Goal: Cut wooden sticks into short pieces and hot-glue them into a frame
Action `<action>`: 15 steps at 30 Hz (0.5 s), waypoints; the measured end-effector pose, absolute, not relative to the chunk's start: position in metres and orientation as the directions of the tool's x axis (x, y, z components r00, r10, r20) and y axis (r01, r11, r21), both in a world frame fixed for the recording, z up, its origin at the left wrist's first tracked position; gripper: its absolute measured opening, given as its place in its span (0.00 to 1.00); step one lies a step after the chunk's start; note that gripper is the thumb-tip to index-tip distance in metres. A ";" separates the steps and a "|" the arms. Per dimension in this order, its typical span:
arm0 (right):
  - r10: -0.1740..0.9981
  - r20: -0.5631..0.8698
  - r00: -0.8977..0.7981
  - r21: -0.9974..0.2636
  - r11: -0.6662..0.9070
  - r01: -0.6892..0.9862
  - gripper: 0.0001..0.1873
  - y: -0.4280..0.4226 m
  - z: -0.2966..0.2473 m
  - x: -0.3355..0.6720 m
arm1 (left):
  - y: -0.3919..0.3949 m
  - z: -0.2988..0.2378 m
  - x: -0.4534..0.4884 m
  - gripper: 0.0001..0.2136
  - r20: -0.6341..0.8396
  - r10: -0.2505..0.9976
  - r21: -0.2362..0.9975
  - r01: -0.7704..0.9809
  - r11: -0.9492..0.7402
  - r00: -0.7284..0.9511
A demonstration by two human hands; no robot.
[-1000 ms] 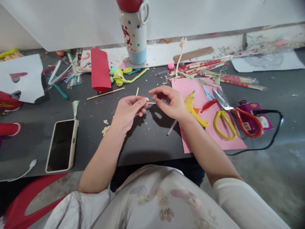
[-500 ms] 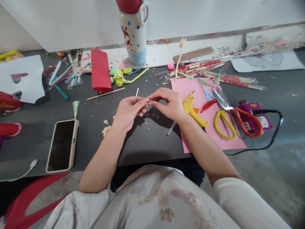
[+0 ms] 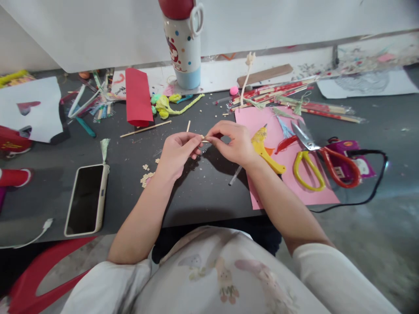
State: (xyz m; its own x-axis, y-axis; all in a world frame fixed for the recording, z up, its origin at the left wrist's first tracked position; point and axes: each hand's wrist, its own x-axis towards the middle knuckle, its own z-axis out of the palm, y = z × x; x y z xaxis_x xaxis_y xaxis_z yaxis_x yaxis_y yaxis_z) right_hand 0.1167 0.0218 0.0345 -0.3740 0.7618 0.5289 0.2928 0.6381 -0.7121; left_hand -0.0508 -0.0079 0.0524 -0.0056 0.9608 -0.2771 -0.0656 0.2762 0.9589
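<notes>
Over the dark table (image 3: 196, 192), my left hand (image 3: 178, 152) and my right hand (image 3: 231, 141) meet fingertip to fingertip. Both pinch a thin short wooden stick (image 3: 205, 140) that spans the small gap between them. The stick's ends are hidden inside the fingers. Small pale crumbs (image 3: 145, 176) lie on the table just left of my left wrist.
A phone (image 3: 85, 198) lies at the left. Pink paper (image 3: 281, 161) at the right carries a yellow glue gun (image 3: 265, 148) and scissors (image 3: 314, 157). A dotted bottle (image 3: 183, 41), red folded paper (image 3: 137, 96), loose sticks (image 3: 145, 128) and craft scraps crowd the back.
My right hand closed in from a small gap to meet the left hand at the stick. Both hands have stayed together since, with little further movement.
</notes>
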 end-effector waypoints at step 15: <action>0.915 0.394 -0.090 -0.587 0.325 0.741 0.04 0.045 0.023 0.151 | -0.010 0.051 -0.052 0.07 -0.145 0.986 0.989 0.011 0.146 -0.077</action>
State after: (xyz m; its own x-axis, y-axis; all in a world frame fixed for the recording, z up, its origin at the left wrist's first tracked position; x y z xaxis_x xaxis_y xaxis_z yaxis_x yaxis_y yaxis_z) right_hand 0.1509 0.0448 0.0233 -0.0895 0.9149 0.3937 0.7411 0.3253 -0.5873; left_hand -0.0522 -0.0100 0.0507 -0.0774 0.9864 -0.1451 0.0106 0.1463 0.9892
